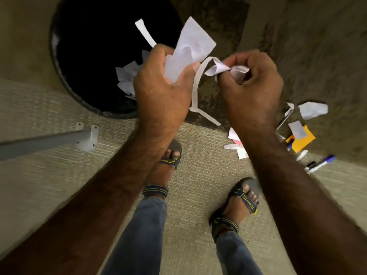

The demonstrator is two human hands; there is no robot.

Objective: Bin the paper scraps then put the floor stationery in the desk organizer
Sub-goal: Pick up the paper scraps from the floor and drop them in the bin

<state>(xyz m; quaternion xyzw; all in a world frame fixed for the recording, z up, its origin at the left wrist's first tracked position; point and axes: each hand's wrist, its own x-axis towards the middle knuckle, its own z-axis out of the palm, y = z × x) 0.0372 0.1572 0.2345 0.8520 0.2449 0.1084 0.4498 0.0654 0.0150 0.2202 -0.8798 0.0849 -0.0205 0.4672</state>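
The black bin [89, 56] lies far left, scraps already inside. The left hand [162, 86], at its right rim, grips crumpled paper scraps [190, 46]; the nearer one for dropping. The right hand [250, 84] pinches a small scrap [216, 69] further right. Loose scraps [313, 110] and markers [319, 164] lie on the floor, right.

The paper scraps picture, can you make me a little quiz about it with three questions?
1. True or false: the black bin already has paper in it.
2. What does the left hand grip? A) a marker B) a bunch of paper scraps C) nothing
3. Fill in: the blue marker lies on the ____.

Key: 1 true; 2 B; 3 floor. The right hand pinches a crumpled scrap too.
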